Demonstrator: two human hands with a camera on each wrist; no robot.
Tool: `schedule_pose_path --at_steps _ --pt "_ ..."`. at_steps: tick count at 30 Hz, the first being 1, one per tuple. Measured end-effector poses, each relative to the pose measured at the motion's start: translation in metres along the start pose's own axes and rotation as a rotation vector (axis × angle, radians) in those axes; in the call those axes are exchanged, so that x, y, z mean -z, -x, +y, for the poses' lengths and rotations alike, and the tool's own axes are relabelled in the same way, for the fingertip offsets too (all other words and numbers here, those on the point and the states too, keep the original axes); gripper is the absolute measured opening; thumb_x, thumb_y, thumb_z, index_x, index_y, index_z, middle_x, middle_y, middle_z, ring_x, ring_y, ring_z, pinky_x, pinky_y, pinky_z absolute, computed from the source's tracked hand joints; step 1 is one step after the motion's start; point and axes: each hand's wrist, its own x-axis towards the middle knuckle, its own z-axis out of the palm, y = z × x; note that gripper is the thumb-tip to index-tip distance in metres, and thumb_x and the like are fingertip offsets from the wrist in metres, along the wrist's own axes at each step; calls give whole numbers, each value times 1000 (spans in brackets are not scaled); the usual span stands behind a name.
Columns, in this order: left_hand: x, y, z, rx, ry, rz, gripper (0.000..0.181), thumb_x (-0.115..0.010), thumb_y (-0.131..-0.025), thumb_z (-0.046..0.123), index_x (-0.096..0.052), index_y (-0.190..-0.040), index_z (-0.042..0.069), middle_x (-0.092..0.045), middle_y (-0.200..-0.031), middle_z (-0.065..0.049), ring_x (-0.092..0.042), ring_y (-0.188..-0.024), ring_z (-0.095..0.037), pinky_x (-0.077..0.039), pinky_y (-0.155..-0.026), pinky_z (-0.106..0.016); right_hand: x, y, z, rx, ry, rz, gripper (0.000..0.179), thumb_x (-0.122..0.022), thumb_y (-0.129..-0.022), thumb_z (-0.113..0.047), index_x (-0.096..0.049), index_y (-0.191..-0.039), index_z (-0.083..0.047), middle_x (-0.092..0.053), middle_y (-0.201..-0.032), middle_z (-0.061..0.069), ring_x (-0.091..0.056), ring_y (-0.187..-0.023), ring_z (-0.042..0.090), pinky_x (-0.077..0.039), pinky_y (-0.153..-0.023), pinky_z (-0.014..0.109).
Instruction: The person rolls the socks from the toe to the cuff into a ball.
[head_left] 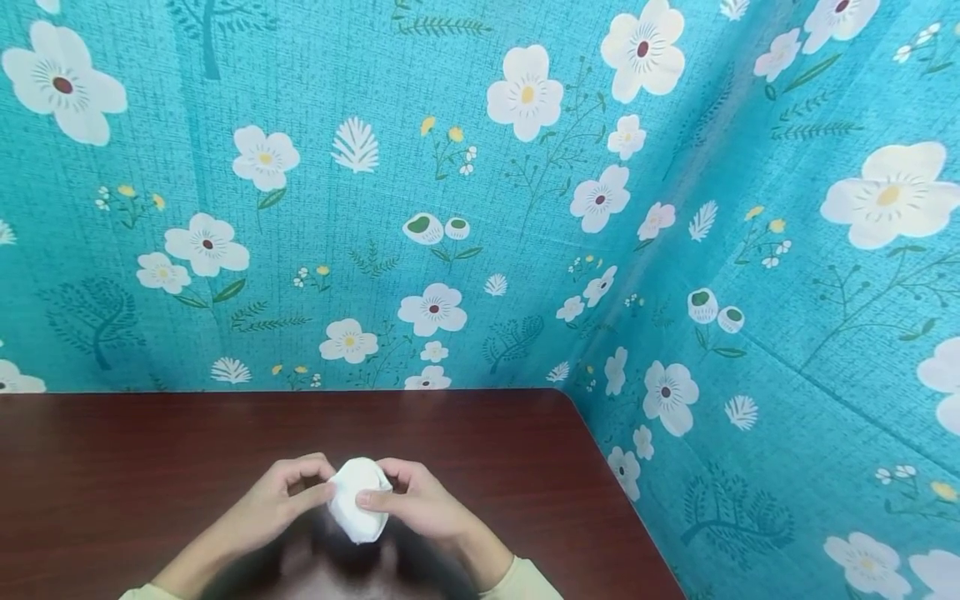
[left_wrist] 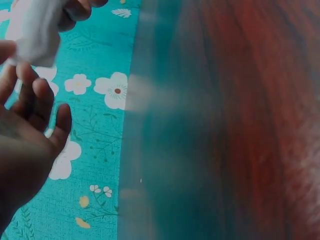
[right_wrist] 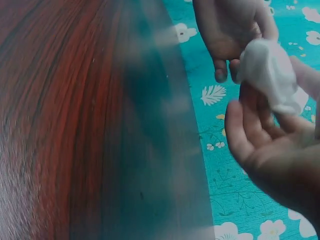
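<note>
A soft white folded bundle (head_left: 347,508), like cloth or tissue, is held up over the front part of the table between both hands. My left hand (head_left: 258,504) pinches its left edge between thumb and forefinger. My right hand (head_left: 431,504) grips its right side, the thumb lying across the near face and the fingers behind. In the left wrist view the bundle (left_wrist: 40,35) is blurred, and the other fingers of the left hand (left_wrist: 27,127) curve loosely below it. From the right wrist, the bundle (right_wrist: 267,72) looks rounded on top with creased folds.
A dark reddish-brown wooden table (head_left: 187,437) with a glossy top lies beneath the hands; its rounded far right corner shows. Teal floral fabric (head_left: 480,192) hangs right behind the table's far edge, and more of it (head_left: 810,392) runs along the right side.
</note>
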Motion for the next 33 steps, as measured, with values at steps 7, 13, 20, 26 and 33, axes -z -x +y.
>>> schedule_pose_path --at_steps 7,13,20,26,33 --pt "1 4 0 258 -161 143 17 -67 -97 14 -66 -113 8 -63 -88 -3 -59 -77 -14 -48 -66 -29 -2 -14 5 80 399 168 23 -78 -88 -19 -70 -107 -7 -66 -89 -9 -60 -75 3 -50 -65 21" --pt "8 6 0 329 -421 227 12 -66 -96 9 -67 -107 14 -66 -92 0 -58 -80 -12 -49 -70 -31 -3 -26 14 91 1020 295 36 -82 -83 -36 -69 -110 -17 -62 -90 -9 -53 -71 2 -43 -59 20" --pt "17 10 -4 288 -740 275 13 -70 -90 10 -69 -102 16 -66 -96 5 -58 -82 -13 -45 -80 -48 -9 -36 25 141 1486 307 41 -82 -80 -44 -70 -107 -17 -63 -88 -4 -58 -73 9 -46 -59 25" --pt "22 16 -5 298 -866 262 14 -70 -88 13 -70 -101 15 -66 -98 0 -60 -91 -24 -40 -84 -57 -12 -34 35 123 1580 254 44 -82 -80 -46 -70 -109 -16 -64 -90 -2 -59 -79 10 -48 -62 26" --pt "28 19 -5 285 -932 260 14 -70 -86 14 -69 -100 15 -65 -102 -5 -60 -99 -34 -37 -87 -60 -13 -31 32 104 1627 227 51 -79 -81 -51 -68 -117 -17 -61 -92 0 -57 -78 12 -46 -60 26"
